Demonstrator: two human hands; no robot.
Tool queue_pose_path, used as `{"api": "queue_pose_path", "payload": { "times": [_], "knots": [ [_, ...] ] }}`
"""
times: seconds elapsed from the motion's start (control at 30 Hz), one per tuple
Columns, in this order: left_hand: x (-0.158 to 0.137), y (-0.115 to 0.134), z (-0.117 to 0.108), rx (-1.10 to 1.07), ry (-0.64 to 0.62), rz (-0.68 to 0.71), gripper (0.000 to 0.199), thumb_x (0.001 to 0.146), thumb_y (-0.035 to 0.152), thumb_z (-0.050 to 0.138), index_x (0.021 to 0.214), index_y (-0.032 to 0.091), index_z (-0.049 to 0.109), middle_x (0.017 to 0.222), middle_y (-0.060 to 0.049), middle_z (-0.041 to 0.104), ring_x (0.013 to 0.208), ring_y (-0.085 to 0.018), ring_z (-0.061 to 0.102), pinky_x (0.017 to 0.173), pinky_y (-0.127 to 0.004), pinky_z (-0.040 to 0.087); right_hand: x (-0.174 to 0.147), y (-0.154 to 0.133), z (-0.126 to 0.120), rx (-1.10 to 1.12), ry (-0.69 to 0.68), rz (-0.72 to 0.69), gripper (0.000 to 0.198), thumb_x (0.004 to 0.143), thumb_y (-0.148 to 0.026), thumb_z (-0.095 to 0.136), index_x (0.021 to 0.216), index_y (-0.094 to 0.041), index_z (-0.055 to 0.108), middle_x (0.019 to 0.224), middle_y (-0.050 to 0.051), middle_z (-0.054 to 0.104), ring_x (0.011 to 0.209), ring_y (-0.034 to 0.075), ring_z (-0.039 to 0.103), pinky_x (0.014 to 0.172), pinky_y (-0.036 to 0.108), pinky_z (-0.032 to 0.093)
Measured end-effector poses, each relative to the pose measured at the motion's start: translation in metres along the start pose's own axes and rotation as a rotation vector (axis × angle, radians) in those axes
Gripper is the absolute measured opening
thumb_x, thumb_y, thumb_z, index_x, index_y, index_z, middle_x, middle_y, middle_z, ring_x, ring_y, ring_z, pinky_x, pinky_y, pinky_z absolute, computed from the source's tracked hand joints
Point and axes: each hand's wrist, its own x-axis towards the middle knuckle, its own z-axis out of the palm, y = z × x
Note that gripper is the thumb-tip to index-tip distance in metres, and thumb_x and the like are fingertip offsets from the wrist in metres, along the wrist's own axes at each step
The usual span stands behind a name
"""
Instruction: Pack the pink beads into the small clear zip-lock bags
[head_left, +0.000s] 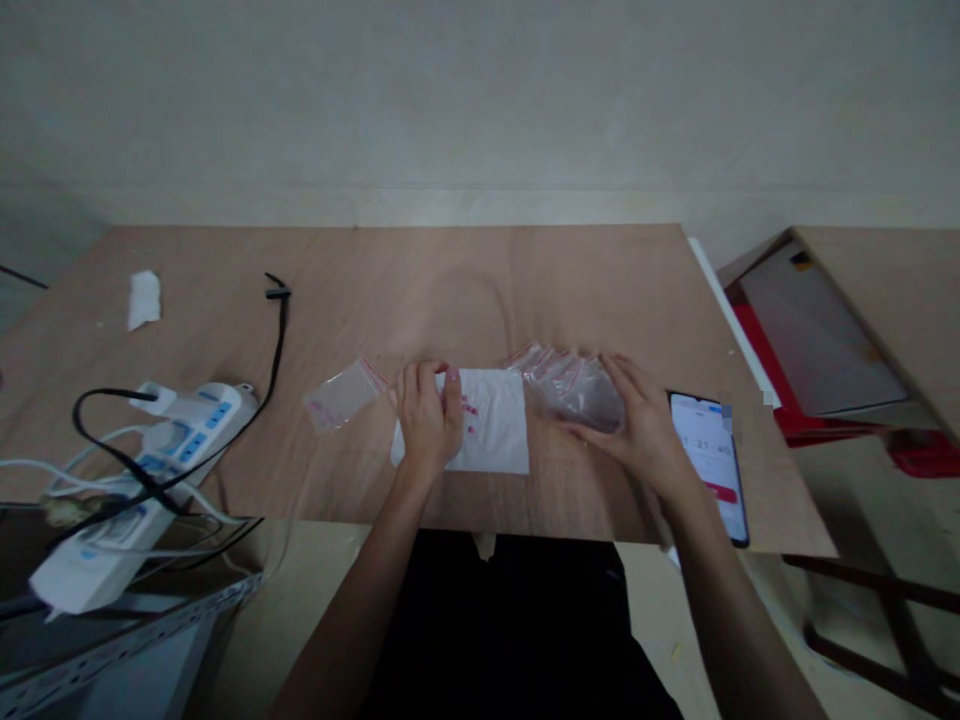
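A white sheet of paper (499, 425) lies on the wooden table (375, 290) in front of me, with several small pink-red pieces (471, 408) on it. My left hand (427, 415) rests over the paper's left part, fingers bent and thumb apart; its fingertips are partly hidden. Just left of that hand lies one clear zip-lock bag (345, 395) with a red seal line and faint pink spots inside. My right hand (637, 415) closes its thumb and fingers around the right end of a fanned pile of clear zip-lock bags (574, 385).
A phone (709, 460) with a lit screen lies right of my right hand. On the left are a white power strip (172, 450) with plugs, a black cable (281, 330) and a white scrap (144, 299). A wall (450, 100) stands behind; red items (772, 350) fill a shelf right.
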Motion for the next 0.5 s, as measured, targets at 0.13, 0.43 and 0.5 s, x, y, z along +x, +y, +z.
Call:
{"api": "queue_pose_path", "payload": {
  "times": [0.13, 0.43, 0.5],
  "knots": [
    [-0.017, 0.002, -0.02, -0.056, 0.03, -0.068, 0.028, 0.097, 0.037, 0.034, 0.091, 0.019, 0.055, 0.092, -0.009, 0.061, 0.092, -0.024, 0.054, 0.085, -0.04, 0.039, 0.012, 0.007, 0.022, 0.038, 0.073, -0.006, 0.068, 0.072, -0.063, 0.067, 0.12, -0.015, 0.063, 0.12, 0.019, 0.061, 0.114, 0.035, 0.056, 0.096, 0.056, 0.046],
    [-0.034, 0.016, -0.029, -0.468, 0.108, -0.387, 0.026, 0.094, 0.039, 0.039, 0.085, 0.021, 0.056, 0.085, -0.005, 0.061, 0.086, -0.02, 0.057, 0.081, -0.036, 0.044, 0.014, -0.03, -0.01, 0.176, 0.143, -0.085, 0.046, 0.076, -0.047, 0.072, 0.112, -0.019, 0.064, 0.108, 0.012, 0.069, 0.102, 0.029, 0.065, 0.088, 0.049, 0.052],
    [-0.024, 0.03, -0.023, -0.75, 0.021, -0.599, 0.03, 0.093, 0.041, 0.039, 0.083, 0.02, 0.058, 0.084, -0.005, 0.062, 0.082, -0.018, 0.059, 0.078, -0.033, 0.047, 0.023, -0.051, -0.015, 0.205, 0.065, -0.15, 0.047, 0.077, -0.048, 0.071, 0.113, -0.019, 0.063, 0.106, 0.011, 0.07, 0.097, 0.028, 0.067, 0.085, 0.045, 0.054]
  ]
}}
